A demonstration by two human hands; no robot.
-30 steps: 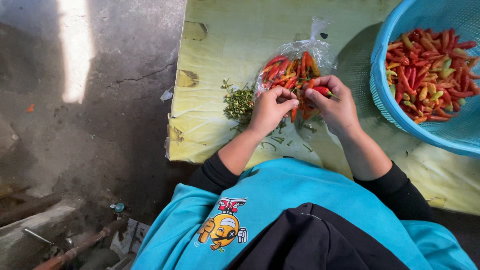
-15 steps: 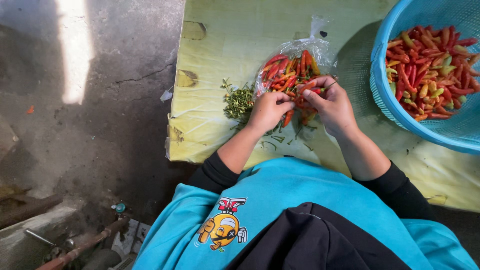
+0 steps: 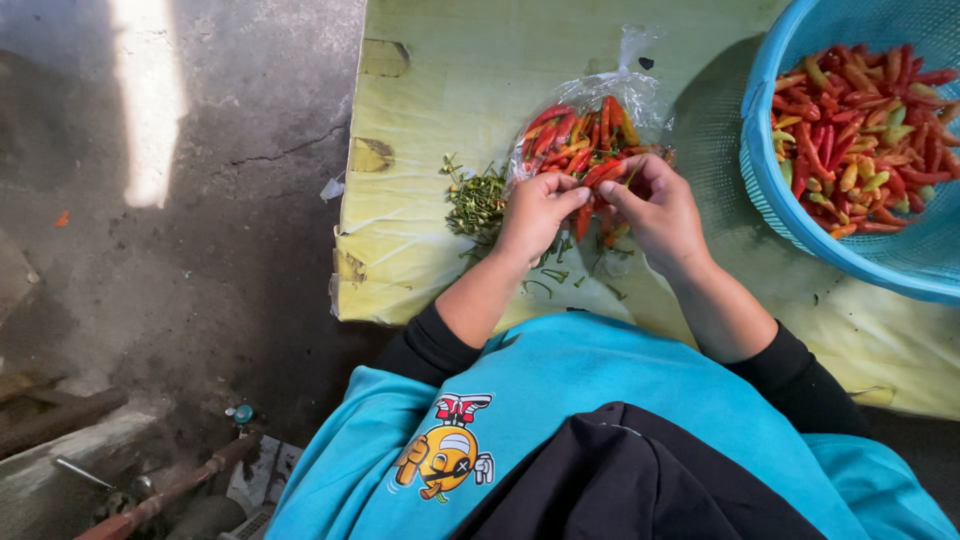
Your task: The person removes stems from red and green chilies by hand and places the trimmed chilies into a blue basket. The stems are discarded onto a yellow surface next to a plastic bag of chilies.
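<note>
Nearest the camera: teal shirt (image 3: pixel 600 400) with a cartoon print, black sleeves running up to both wrists.

Left hand (image 3: pixel 535 215) and right hand (image 3: pixel 660 215) meet just in front of the clear plastic bag (image 3: pixel 590 130), knuckles nearly touching. Both sets of fingers are pinched narrow on one red chili (image 3: pixel 607 172) held between them at the bag's near edge. Which end each hand has, I cannot tell.

Bag lies open on the yellow sheet (image 3: pixel 450 70) and holds a heap of red and orange chilies, a few green-tipped.

Left of the bag, touching the left hand's outer side: small pile of green chili stems (image 3: pixel 477 200). More loose stems lie scattered just nearer than the bag, under both hands.

Right of the bag, near but apart: blue plastic basket (image 3: pixel 770 190), cut off by the frame edge, filled with red, orange and green chilies.

Left of the sheet, well apart from the bag: bare grey concrete floor (image 3: pixel 200 250) with a crack and a bright strip of sunlight.
</note>
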